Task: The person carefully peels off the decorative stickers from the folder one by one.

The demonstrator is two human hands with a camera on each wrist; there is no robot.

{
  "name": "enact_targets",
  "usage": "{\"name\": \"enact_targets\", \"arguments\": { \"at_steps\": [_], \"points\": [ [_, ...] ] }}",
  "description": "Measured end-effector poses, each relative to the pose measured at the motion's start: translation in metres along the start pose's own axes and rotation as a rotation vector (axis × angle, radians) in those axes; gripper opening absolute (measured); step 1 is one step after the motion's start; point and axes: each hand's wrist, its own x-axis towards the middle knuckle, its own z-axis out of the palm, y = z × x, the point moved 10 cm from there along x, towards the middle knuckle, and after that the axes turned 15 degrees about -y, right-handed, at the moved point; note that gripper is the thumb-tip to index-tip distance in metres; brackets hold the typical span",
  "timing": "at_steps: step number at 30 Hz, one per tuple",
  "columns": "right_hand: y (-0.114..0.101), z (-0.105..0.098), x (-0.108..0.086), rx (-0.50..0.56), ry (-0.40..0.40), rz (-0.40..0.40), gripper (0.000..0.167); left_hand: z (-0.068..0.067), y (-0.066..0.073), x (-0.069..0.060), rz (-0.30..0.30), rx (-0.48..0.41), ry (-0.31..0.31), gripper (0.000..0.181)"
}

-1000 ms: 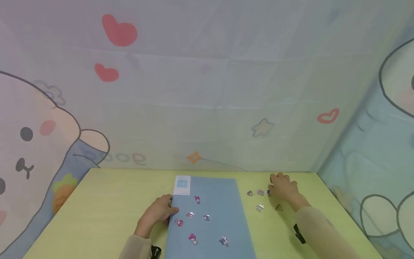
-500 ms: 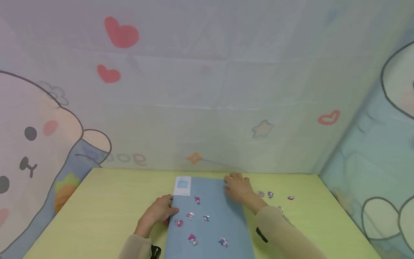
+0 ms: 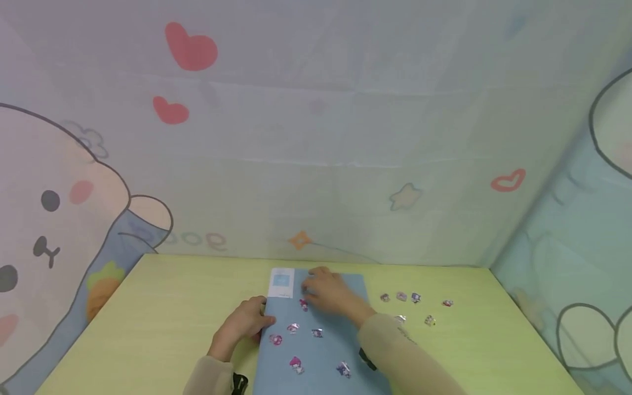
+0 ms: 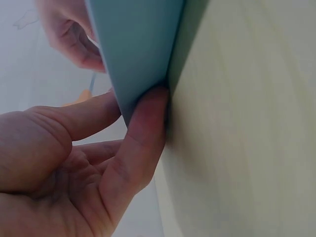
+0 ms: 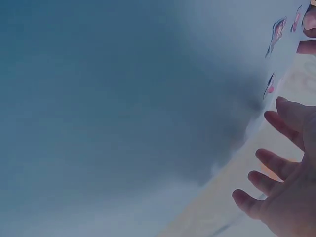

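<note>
Currently, left hand (image 3: 243,319) grips blue board (image 3: 321,356) by its left edge, thumb on top, fingers beneath. Board lies mid-way across yellow tabletop (image 3: 173,318), near end running out of frame; white label (image 3: 281,282) at far left corner. Right hand (image 3: 327,291) over the far part, just beside pink sticker (image 3: 304,304), fingers spread; cannot tell whether thumb and forefinger pinch anything. Right sleeve (image 3: 400,351) crosses board's right edge. Loose stickers (image 3: 416,297) beyond that edge, narrow gap between. Wider room left of left hand.
</note>
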Motion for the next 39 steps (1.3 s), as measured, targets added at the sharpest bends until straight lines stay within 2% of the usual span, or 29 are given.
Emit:
{"name": "enact_targets", "arguments": {
  "at_steps": [6, 17, 28, 39],
  "points": [
    [-0.010, 0.008, 0.007, 0.001, -0.056, -0.012, 0.022, 0.000, 0.002, -0.001, 0.003, 0.007, 0.001, 0.042],
    [-0.013, 0.007, 0.005, 0.021, -0.038, -0.017, 0.004, -0.001, 0.002, 0.001, -0.001, 0.021, 0.014, 0.040],
    [-0.016, 0.011, 0.006, 0.015, -0.054, -0.016, 0.015, 0.001, 0.006, -0.001, -0.001, 0.034, 0.015, 0.040],
    [-0.018, -0.002, -0.005, -0.003, -0.012, -0.085, 0.016, -0.002, 0.006, -0.003, -0.006, 0.016, 0.025, 0.036]
  ]
}}
